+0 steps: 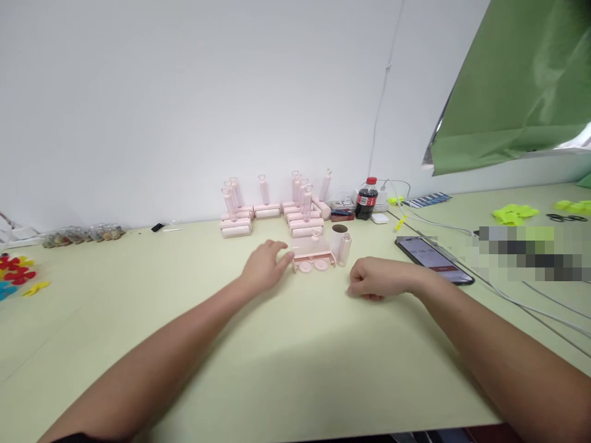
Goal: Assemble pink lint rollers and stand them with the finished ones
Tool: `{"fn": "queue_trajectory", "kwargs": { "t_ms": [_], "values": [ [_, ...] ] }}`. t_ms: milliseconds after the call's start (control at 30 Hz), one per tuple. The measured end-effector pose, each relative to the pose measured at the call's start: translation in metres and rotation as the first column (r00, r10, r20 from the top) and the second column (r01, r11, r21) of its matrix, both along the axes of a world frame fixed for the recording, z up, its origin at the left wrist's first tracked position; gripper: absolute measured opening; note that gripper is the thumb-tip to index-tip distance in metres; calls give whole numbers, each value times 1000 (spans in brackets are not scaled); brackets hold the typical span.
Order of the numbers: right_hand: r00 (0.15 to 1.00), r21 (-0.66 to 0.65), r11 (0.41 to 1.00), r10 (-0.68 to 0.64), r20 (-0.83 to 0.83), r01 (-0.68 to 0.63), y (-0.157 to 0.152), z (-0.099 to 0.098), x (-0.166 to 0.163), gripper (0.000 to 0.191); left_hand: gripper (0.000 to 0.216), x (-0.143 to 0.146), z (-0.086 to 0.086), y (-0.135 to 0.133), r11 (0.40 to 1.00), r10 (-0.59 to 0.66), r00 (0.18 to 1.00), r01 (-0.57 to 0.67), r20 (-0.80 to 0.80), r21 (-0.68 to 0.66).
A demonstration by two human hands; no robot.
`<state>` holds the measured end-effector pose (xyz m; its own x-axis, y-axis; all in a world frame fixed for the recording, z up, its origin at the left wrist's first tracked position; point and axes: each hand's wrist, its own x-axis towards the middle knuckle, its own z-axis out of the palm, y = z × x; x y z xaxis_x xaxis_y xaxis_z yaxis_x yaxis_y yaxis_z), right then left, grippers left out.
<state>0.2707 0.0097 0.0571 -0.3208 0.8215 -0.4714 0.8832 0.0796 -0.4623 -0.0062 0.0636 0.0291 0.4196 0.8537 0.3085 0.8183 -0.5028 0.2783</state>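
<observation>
Pink case [312, 247]: judged light, stiff; best held by ends. Left hand [265, 266]: spread. Right hand [373, 277]: curled, grip cannot be told.

"Anything legible near your right hand [373, 278]?"

"Just to its right, your phone [436, 260] has what look like digits on its screen [427, 251], too blurred to read. Beyond your hand, the bottle [364, 210] bears a label [368, 200], its lettering too small."

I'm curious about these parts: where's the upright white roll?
In the head view, the white roll stands slightly right of centre, beside the open pink case and behind a clear pink tube.
</observation>
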Motion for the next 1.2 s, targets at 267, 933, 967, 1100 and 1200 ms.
{"fn": "queue_trajectory", "kwargs": {
  "t_ms": [267,933,967,1100,1200],
  "values": [
    [983,16,988,156,-99,-156,-15,-13,-41,27,55,-2,78,133,954,278,934,-241,-225,177],
    [990,145,984,113,-87,-99,-14,-23,-47,23,76,23,78,214,880,475,870,-467,-131,91],
    [990,142,986,106,-92,-93,-15,-23,-47,22,76,22,78,216,882,472,873,-465,-121,82],
    [989,126,989,89,-116,-74,-15,-22,-47,19,75,18,79,215,897,441,891,-435,-106,73],
    [989,125,990,84,-120,-69,-15,-22,-48,17,77,15,82,209,902,430,898,-422,-98,90]
  ]
}}
